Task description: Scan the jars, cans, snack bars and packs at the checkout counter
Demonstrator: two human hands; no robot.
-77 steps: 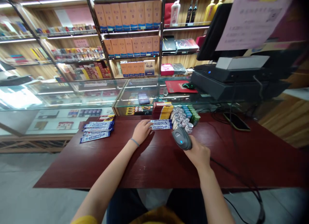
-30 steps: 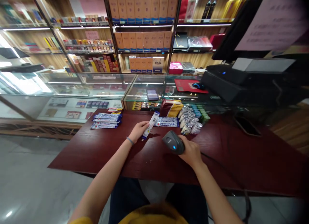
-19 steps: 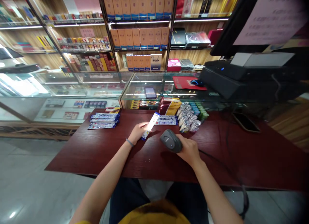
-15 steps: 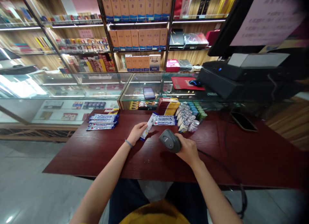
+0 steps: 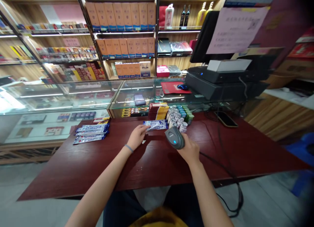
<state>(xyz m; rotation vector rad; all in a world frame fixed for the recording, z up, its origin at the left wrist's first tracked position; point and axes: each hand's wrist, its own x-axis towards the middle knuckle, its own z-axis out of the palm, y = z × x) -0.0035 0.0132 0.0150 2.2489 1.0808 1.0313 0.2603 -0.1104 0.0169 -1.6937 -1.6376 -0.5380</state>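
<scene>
Dark grey plastic scanner [image 5: 174, 138], rounded head, blue light on top. Nose points away and left; handle mostly hidden in the right hand [image 5: 190, 150], fingers clamped around it. Cable [image 5: 218, 165] trails right of the scanner and off the table edge.

Left hand [image 5: 137, 137] sits left of the scanner, thumb and fingers pinched together on a slim packet [image 5: 152, 125]. That packet is left of and slightly beyond the scanner, long axis diagonal: near end left, far end right, overlapping the packet row [image 5: 162, 125]. Strongly foreshortened, print unreadable. Row packets lie flat just beyond the scanner, long axes left-right.

Materials: shiny blue-and-white film on the packets, crimped ends. Matching fanned pile [image 5: 92, 134] well left of the scanner, also roughly left-right. Red-and-yellow stack [image 5: 157, 111] beyond the scanner, squared up. Small cylindrical cans [image 5: 177, 116] stand in a cluster behind it, silver, teal and green.

Surface: glossy red-brown wood table [image 5: 147, 168] under the scanner, visible grain. Phone [image 5: 226, 120] lies flat to the scanner's right. Farther beyond the scanner: glass showcase [image 5: 98, 93], red mat [image 5: 171, 87], black monitor [image 5: 206, 37] with a paper sheet, then wood-backed shelves [image 5: 176, 62] with orange boxes [image 5: 120, 16]. Grey floor [image 5: 14, 181].
</scene>
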